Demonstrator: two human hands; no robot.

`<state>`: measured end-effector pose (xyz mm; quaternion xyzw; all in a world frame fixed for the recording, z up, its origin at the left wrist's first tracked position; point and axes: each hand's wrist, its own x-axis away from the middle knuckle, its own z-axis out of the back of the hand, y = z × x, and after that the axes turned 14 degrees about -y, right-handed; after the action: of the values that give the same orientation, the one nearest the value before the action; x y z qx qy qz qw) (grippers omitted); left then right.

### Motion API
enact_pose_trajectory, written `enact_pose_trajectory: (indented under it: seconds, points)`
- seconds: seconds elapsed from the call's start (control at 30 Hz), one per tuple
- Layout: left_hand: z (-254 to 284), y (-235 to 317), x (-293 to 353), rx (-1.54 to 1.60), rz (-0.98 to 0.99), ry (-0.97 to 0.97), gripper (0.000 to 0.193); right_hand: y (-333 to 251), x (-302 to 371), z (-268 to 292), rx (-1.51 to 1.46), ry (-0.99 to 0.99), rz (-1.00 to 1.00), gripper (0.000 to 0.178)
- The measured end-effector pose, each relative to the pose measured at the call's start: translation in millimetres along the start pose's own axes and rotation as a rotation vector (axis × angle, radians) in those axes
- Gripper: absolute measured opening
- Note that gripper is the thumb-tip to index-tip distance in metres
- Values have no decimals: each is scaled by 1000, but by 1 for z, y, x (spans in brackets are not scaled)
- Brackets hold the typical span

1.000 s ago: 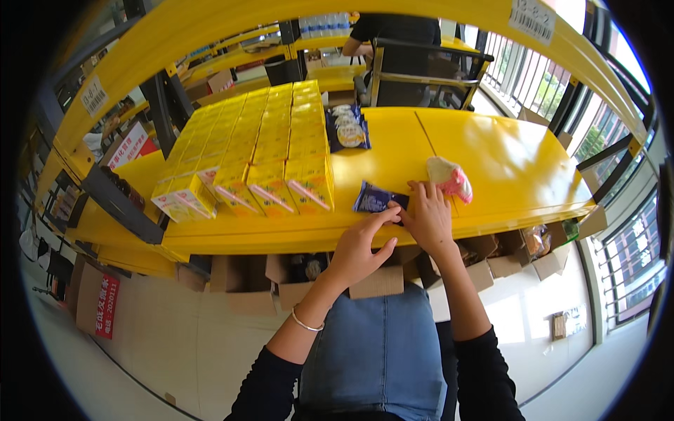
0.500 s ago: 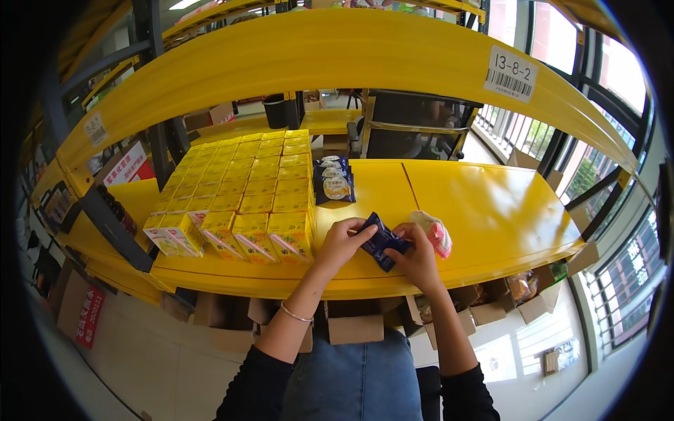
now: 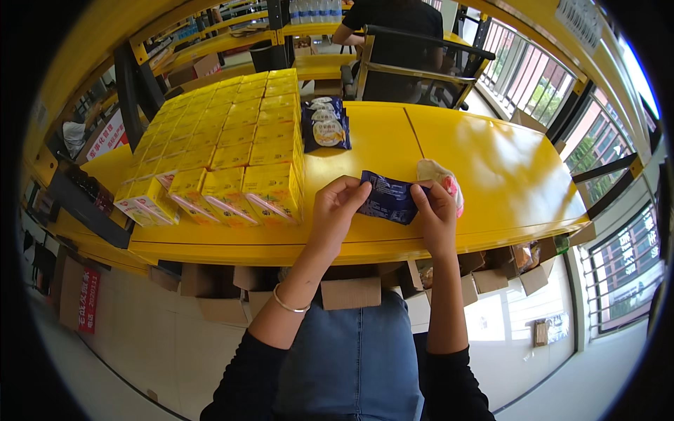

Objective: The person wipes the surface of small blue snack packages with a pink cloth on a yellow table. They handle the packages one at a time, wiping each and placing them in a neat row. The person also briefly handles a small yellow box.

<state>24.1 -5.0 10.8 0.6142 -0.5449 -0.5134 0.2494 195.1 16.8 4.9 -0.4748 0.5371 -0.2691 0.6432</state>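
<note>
Small navy packet (image 3: 388,199), held up in front of the body, over the near part of the yellow shelf (image 3: 491,151), printed back turned to the camera. Both hands are on it: left hand (image 3: 337,208) pinches the left end between thumb and fingers, right hand (image 3: 437,214) pinches the right end the same way. Both grips closed on packet, middle left free, packet stretched roughly flat between them, slight tilt down to the right.

Handling: looks light, thin and floppy, film probably a bit slick; anything inside may crush, so the end edges seem the best hold, with little squeeze in the middle.

Nearby: crumpled white-and-pink item (image 3: 451,184) on the shelf right behind the right hand, partly covered by it; cloth or wrapper, hard to tell. It crowds the right hand's far side. Beyond the packet, overlapping navy packs (image 3: 326,126) lie beside a big block of yellow cartons (image 3: 232,130), which takes up the shelf left of the left hand and limits reach that way. Right part of the shelf gives more room.

Further out: open cardboard boxes (image 3: 351,293) below the shelf edge, a seated co-worker (image 3: 390,21) across the shelf, bottles (image 3: 314,11) behind.
</note>
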Motion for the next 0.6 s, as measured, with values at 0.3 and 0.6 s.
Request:
enact_pose_trajectory:
  seconds: [0.3,0.6]
  points:
    - [8,-7,6,-185,-143,35,13,-1,0,-6,165,0,-46,19]
    - [6,-5,5,-139,-140,25,10,-2,-1,-5,147,29,-97,21]
